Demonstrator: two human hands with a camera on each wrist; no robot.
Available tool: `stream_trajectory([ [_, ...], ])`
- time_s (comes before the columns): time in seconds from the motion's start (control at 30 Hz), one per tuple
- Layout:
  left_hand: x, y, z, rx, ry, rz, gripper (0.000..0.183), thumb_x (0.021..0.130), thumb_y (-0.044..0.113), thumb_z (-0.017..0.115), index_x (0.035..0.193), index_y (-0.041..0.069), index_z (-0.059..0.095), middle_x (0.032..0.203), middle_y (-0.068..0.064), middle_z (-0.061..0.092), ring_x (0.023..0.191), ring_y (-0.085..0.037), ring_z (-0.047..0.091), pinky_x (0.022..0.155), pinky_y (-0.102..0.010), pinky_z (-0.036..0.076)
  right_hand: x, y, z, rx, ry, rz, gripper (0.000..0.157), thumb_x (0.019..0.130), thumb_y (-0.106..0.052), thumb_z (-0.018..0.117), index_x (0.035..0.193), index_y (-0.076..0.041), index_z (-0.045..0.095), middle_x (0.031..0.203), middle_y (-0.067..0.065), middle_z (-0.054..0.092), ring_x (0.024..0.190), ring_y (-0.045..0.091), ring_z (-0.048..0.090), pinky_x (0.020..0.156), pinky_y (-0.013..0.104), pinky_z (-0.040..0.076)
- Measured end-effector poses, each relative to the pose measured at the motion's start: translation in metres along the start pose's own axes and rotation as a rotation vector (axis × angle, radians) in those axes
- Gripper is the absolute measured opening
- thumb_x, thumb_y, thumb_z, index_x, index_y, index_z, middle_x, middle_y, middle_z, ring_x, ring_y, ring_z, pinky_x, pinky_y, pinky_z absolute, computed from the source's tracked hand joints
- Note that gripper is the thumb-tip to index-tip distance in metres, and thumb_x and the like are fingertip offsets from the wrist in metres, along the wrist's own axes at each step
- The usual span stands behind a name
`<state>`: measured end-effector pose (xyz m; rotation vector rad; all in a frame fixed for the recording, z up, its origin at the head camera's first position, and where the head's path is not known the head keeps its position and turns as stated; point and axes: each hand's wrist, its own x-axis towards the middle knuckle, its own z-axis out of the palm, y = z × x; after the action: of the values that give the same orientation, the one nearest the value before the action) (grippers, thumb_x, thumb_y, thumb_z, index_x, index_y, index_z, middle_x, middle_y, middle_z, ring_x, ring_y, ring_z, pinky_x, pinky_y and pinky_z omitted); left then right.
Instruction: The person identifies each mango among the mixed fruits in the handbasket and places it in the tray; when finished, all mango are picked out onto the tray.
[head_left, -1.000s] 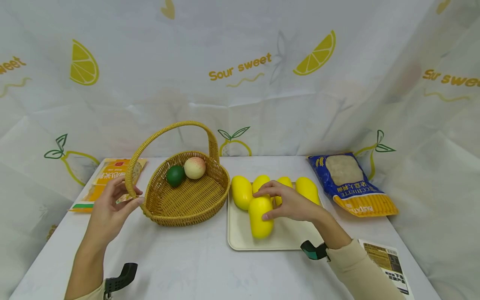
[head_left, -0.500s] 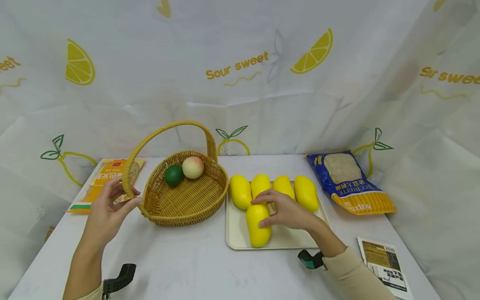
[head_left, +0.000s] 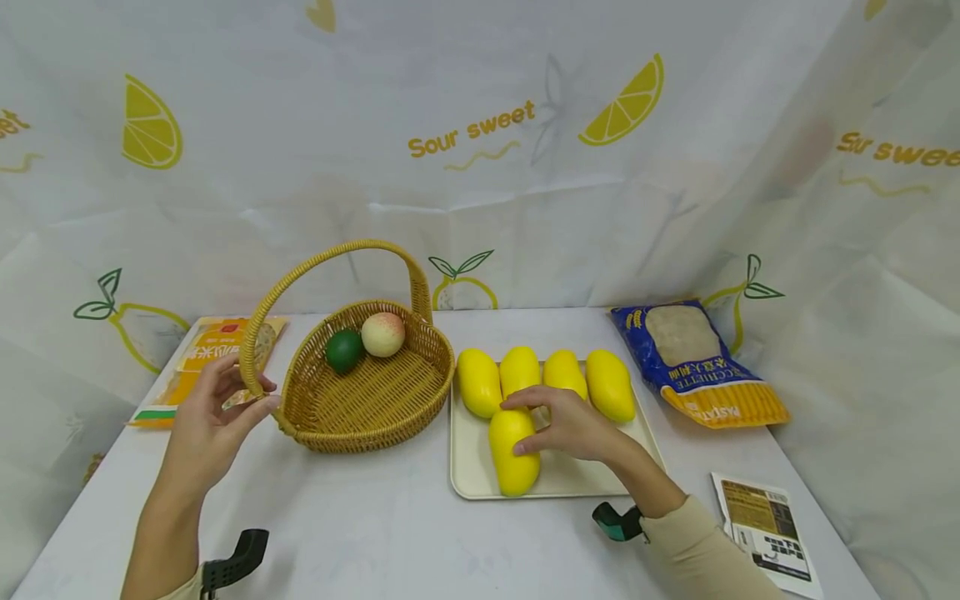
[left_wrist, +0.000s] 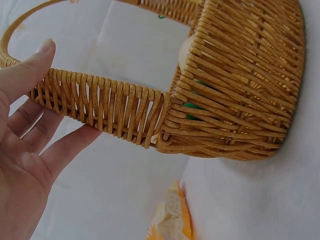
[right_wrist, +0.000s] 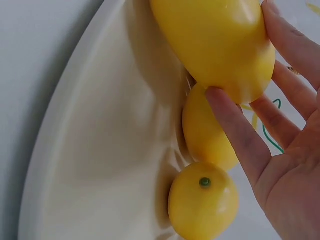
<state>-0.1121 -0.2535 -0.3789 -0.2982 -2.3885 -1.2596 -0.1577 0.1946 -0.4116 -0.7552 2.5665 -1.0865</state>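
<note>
My left hand (head_left: pixel 213 417) holds the base of the handle (left_wrist: pixel 107 107) of a brown wicker basket (head_left: pixel 375 437), thumb on one side and fingers on the other. Inside the basket lie a dark green round fruit (head_left: pixel 344 351) and a pale peach (head_left: pixel 383 334) with a reddish top. With thumb and fingertips, my right hand (head_left: pixel 573 425) grips a yellow mango (head_left: pixel 510 458) at the front of a cream tray (head_left: pixel 468 483). Behind it, several other yellow mangoes (head_left: pixel 609 385) form a row along the tray's back. The right wrist view shows the held mango (right_wrist: pixel 220 45) close up.
An orange food packet (head_left: pixel 187 383) lies behind my left hand. A blue and yellow pasta bag (head_left: pixel 690 358) lies right of the tray, with a white and brown packet (head_left: pixel 772 533) nearer the front. A white printed curtain (head_left: pixel 480 208) stands behind the table.
My right hand has brought the mango down and slightly nearer, onto the tray's front part. My left hand has kept its hold on the basket handle. The head view has shifted slightly.
</note>
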Motion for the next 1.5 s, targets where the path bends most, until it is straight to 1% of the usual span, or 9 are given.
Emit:
stream_trajectory([
  [0.27, 0.000, 0.000, 0.001, -0.003, 0.004, 0.000, 0.065, 0.086, -0.011, 0.073, 0.143, 0.004, 0.045, 0.103, 0.020, 0.060, 0.101, 0.009, 0.059, 0.084, -0.001, 0.051, 0.000, 0.000, 0.000, 0.019, 0.002, 0.054, 0.057, 0.079, -0.032, 0.087, 0.132, -0.018, 0.070, 0.135, 0.008, 0.060, 0.121, 0.026, 0.060, 0.099, 0.046, 0.059],
  [0.47, 0.000, 0.000, 0.000, -0.010, 0.005, 0.007, 0.065, 0.086, -0.012, 0.073, 0.143, 0.003, 0.046, 0.103, 0.019, 0.061, 0.100, 0.008, 0.059, 0.083, -0.001, 0.052, -0.001, 0.001, 0.002, 0.006, 0.013, 0.032, 0.054, 0.082, -0.029, 0.085, 0.131, -0.014, 0.069, 0.136, 0.008, 0.066, 0.129, 0.031, 0.060, 0.111, 0.053, 0.050],
  [0.63, -0.001, -0.002, -0.001, -0.008, 0.012, 0.009, 0.066, 0.085, -0.013, 0.073, 0.142, 0.003, 0.046, 0.102, 0.019, 0.061, 0.100, 0.008, 0.059, 0.083, -0.001, 0.051, -0.001, -0.001, 0.003, -0.001, 0.015, 0.053, 0.052, 0.084, -0.029, 0.084, 0.132, -0.015, 0.069, 0.137, 0.008, 0.065, 0.129, 0.031, 0.060, 0.110, 0.053, 0.051],
  [0.73, -0.001, -0.002, -0.001, -0.015, 0.015, 0.013, 0.066, 0.084, -0.014, 0.073, 0.142, 0.003, 0.046, 0.103, 0.020, 0.061, 0.100, 0.008, 0.060, 0.084, -0.001, 0.052, -0.002, -0.002, 0.004, 0.003, 0.015, 0.073, 0.052, 0.084, -0.029, 0.084, 0.132, -0.016, 0.069, 0.138, 0.008, 0.063, 0.128, 0.030, 0.060, 0.105, 0.049, 0.055],
  [0.87, -0.001, -0.002, 0.000, -0.025, 0.013, 0.017, 0.066, 0.085, -0.014, 0.072, 0.143, 0.004, 0.046, 0.104, 0.020, 0.061, 0.101, 0.007, 0.060, 0.084, -0.001, 0.052, -0.004, -0.001, 0.004, 0.036, 0.012, 0.081, 0.052, 0.086, -0.026, 0.083, 0.133, -0.013, 0.068, 0.139, 0.010, 0.061, 0.123, 0.030, 0.063, 0.093, 0.037, 0.062],
  [0.97, 0.000, -0.002, 0.001, -0.025, 0.015, 0.014, 0.066, 0.085, -0.014, 0.072, 0.143, 0.004, 0.046, 0.104, 0.020, 0.061, 0.101, 0.008, 0.060, 0.084, -0.001, 0.052, -0.005, 0.001, 0.004, 0.065, 0.003, 0.084, 0.052, 0.086, -0.026, 0.083, 0.134, -0.012, 0.067, 0.140, 0.012, 0.060, 0.121, 0.031, 0.064, 0.087, 0.029, 0.064],
  [1.2, -0.001, 0.000, 0.002, -0.022, 0.027, -0.013, 0.067, 0.086, -0.011, 0.073, 0.145, 0.007, 0.046, 0.106, 0.019, 0.061, 0.103, 0.008, 0.060, 0.085, 0.000, 0.051, -0.007, 0.006, 0.004, 0.112, -0.015, 0.097, 0.056, 0.087, -0.029, 0.082, 0.138, -0.015, 0.063, 0.145, 0.012, 0.054, 0.131, 0.034, 0.058, 0.087, 0.026, 0.063],
  [1.3, -0.003, 0.002, 0.004, -0.011, 0.041, -0.030, 0.067, 0.087, -0.008, 0.073, 0.146, 0.009, 0.046, 0.108, 0.020, 0.061, 0.105, 0.008, 0.059, 0.087, 0.001, 0.049, -0.010, 0.005, 0.003, 0.118, -0.008, 0.095, 0.059, 0.088, -0.031, 0.082, 0.141, -0.016, 0.060, 0.147, 0.012, 0.052, 0.133, 0.036, 0.056, 0.089, 0.030, 0.063],
  [1.5, -0.004, 0.004, 0.007, 0.010, 0.066, -0.046, 0.073, 0.087, -0.005, 0.075, 0.150, 0.012, 0.042, 0.117, 0.021, 0.057, 0.111, 0.008, 0.055, 0.089, 0.003, 0.046, -0.019, 0.005, -0.005, 0.124, 0.041, 0.066, 0.059, 0.090, -0.028, 0.079, 0.143, -0.011, 0.058, 0.149, 0.013, 0.050, 0.135, 0.041, 0.051, 0.099, 0.050, 0.059],
])
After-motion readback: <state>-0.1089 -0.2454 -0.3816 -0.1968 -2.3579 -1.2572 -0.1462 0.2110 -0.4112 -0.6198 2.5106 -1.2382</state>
